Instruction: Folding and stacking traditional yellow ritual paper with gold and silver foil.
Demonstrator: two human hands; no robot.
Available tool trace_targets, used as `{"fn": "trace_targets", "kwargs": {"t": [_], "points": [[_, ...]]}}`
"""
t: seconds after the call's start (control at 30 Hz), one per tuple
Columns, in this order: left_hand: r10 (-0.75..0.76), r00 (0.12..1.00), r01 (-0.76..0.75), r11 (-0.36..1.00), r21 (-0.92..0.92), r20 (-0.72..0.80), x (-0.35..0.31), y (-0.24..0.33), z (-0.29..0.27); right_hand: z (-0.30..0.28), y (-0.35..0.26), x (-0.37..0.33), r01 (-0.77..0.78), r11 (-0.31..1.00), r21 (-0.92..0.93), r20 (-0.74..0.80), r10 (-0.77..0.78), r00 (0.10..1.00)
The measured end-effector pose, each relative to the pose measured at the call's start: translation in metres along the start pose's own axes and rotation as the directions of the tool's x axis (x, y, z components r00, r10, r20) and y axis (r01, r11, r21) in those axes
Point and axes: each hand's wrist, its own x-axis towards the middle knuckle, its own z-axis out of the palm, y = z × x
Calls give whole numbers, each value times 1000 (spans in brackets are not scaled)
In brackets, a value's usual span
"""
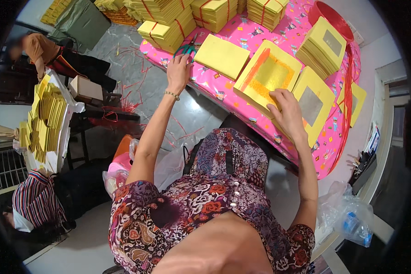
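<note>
My left hand (pixel 178 71) is at the table's left edge, its fingers closed over the handle end of green-handled scissors (pixel 187 47). The blades point away, beside a tied yellow bundle. My right hand (pixel 287 109) rests on the near right corner of a yellow paper stack (pixel 248 90), thumb and fingers apart. That stack's top sheet has a gold middle with an orange border. A plain yellow stack (pixel 221 55) lies between my hands. Right of my right hand sits another yellow stack with a silver square (pixel 309 107).
The pink patterned tablecloth (pixel 213 87) covers the table. Red-tied yellow bundles (pixel 169 34) stand along the back. A taller stack (pixel 323 48), red basin (pixel 332 19) and red strings (pixel 347 105) lie right. Two people (pixel 36 196) work left beside yellow paper piles (pixel 49 121).
</note>
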Motion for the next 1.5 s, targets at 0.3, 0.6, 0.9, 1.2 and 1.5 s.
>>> {"fn": "trace_targets", "kwargs": {"t": [0.3, 0.6, 0.9, 1.2, 1.5], "points": [[7, 988, 4, 998, 67, -155, 8, -6, -9, 6, 1, -5, 21, 998, -54, -21, -22, 1000], [-218, 942, 214, 976, -43, -255, 36, -23, -25, 8, 2, -5, 51, 990, -132, -8, -53, 999], [-183, 918, 155, 982, -107, -352, 22, -12, -20, 11, 5, -11, 64, 986, -153, -53, -73, 996], [69, 902, -122, 988, -99, -426, 14, 38, -34, 13, 0, -7, 49, 997, -51, -136, -56, 989], [495, 860, -311, 700, -643, 123, 6, 130, -38, 19, 3, -3, -174, 935, 308, -135, 224, 965]]}}
